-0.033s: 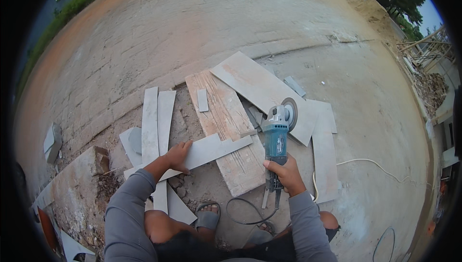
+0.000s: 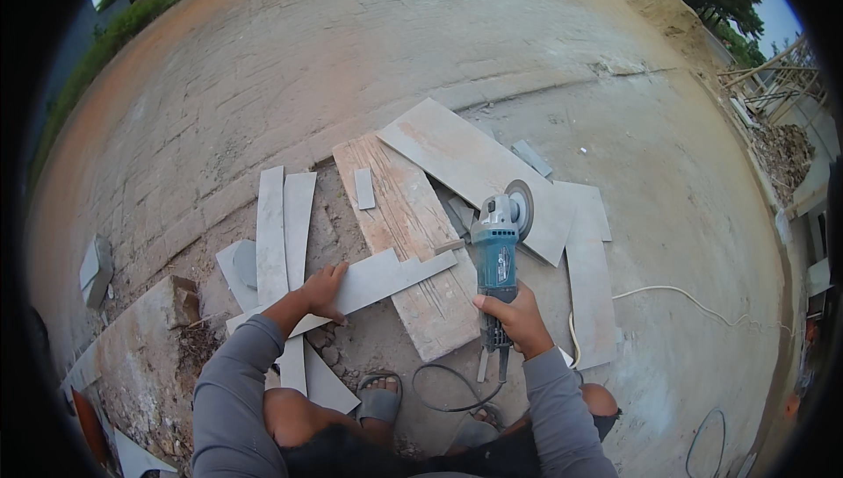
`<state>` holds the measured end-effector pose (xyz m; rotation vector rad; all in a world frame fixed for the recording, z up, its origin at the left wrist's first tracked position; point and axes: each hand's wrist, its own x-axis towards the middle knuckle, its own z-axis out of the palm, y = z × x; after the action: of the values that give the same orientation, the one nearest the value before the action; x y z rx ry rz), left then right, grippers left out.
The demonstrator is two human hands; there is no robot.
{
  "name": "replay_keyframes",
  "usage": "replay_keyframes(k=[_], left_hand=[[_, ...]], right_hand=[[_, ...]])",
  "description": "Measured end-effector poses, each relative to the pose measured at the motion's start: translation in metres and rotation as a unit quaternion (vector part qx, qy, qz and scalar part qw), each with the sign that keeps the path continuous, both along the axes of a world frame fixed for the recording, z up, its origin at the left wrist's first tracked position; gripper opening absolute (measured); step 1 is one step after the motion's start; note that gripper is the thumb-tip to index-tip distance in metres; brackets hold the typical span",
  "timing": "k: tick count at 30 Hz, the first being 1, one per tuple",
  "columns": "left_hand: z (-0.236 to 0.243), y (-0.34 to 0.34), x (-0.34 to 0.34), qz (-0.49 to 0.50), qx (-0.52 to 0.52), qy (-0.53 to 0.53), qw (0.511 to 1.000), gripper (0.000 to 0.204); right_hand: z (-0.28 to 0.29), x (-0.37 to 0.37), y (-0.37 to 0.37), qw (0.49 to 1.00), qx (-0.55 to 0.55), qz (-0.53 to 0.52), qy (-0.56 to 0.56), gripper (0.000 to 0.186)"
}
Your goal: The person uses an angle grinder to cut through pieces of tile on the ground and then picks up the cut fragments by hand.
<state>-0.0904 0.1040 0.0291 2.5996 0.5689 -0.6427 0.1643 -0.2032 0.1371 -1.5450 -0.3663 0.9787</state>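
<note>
My right hand (image 2: 516, 316) is wrapped round the dark rear grip of a teal angle grinder (image 2: 499, 258), held upright with its head pointing away from me. The round disc (image 2: 521, 210) sits on the right of the grinder's head, and a black cord loops from its rear end. With fingers over its upper edge and thumb below, my left hand (image 2: 322, 292) grips a pale tile strip (image 2: 378, 280) with a stepped notch in its far edge. The strip's right end lies across a scored, reddish board (image 2: 399, 210). A small tile offcut (image 2: 364, 188) rests on that board.
A large pale tile (image 2: 474, 166) overlaps the board's far right. Long tile strips (image 2: 270, 232) lie left, another tile strip (image 2: 590, 289) right. A broken concrete block (image 2: 154, 320) stands at left. A white cable (image 2: 676, 291) runs across the ground. Rubble and poles line the right edge.
The whole view has shifted slightly, so things sit a little further left. Both hands keep their holds on the tile strip and the angle grinder.
</note>
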Motion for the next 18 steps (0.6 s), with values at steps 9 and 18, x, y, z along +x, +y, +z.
replay_keyframes(k=[9, 18], left_hand=[[0.103, -0.062, 0.118, 0.273, -0.381, -0.182, 0.865, 0.074], [0.123, -0.143, 0.166, 0.364, -0.561, -0.171, 0.724, 0.07]], right_hand=[[-0.006, -0.006, 0.0, 0.995, -0.026, 0.035, -0.093, 0.047], [-0.001, -0.009, 0.002, 0.987, -0.06, 0.062, -0.134, 0.065]])
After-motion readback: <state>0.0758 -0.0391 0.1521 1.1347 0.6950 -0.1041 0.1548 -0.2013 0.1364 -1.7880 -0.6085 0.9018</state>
